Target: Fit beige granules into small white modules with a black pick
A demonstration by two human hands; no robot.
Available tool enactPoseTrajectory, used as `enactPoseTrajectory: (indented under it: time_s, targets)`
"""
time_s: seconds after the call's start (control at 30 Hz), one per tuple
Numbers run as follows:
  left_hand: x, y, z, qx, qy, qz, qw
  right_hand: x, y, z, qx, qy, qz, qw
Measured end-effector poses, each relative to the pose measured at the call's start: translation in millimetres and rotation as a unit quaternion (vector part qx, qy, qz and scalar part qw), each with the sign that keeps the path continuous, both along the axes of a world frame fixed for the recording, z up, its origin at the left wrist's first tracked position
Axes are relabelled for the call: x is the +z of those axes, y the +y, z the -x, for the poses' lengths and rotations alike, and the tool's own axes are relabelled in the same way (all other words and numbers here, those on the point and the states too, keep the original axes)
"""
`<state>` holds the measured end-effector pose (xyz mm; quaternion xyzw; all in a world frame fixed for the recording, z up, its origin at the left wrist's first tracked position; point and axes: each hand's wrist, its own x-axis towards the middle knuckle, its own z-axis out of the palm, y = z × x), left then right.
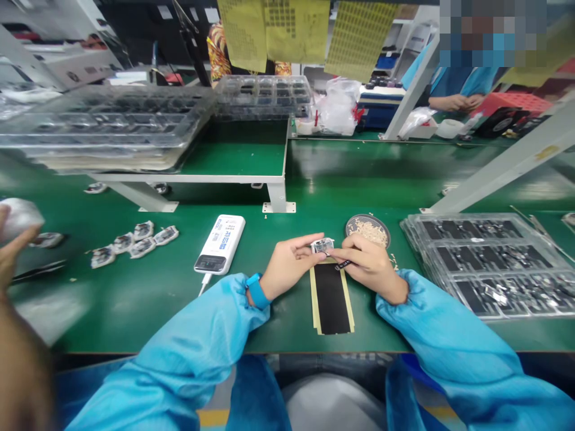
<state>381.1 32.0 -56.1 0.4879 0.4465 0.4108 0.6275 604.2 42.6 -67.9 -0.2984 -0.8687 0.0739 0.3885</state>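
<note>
In my left hand (294, 263) is a small white-rimmed electronic assembly (322, 245), gripped between thumb and fingers. My right hand (371, 263) is closed on slim black tweezers (344, 264) with white lettering; their tip is at the near edge of the assembly, and the exact contact is too small to make out. Both hands are above the far end of a black mat (332, 299) edged with yellowish tape. Just behind my right hand is a round dish (365, 220) full of small beige pieces, with some spilled beside it.
Left of my hands lie a white power bank (221, 242) with a cable and several similar assemblies (142, 246). Stacked clear trays (494, 263) of parts stand at right. A raised shelf (242, 155) bears more trays. Another person's hand (13, 245) is at far left.
</note>
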Motion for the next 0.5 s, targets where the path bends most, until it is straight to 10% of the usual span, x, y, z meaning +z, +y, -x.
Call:
enactPoseTrajectory:
  time_s: [0.33, 0.5]
  targets:
    - [2.3, 2, 1, -0.013, -0.040, 0.000, 0.999, 6.8, -2, 12, -0.003, 0.123, 0.123, 0.985]
    - [4.6, 2, 1, -0.013, -0.064, -0.010, 0.998, -1.6, -6, 24, -0.039, 0.252, 0.294, 0.921]
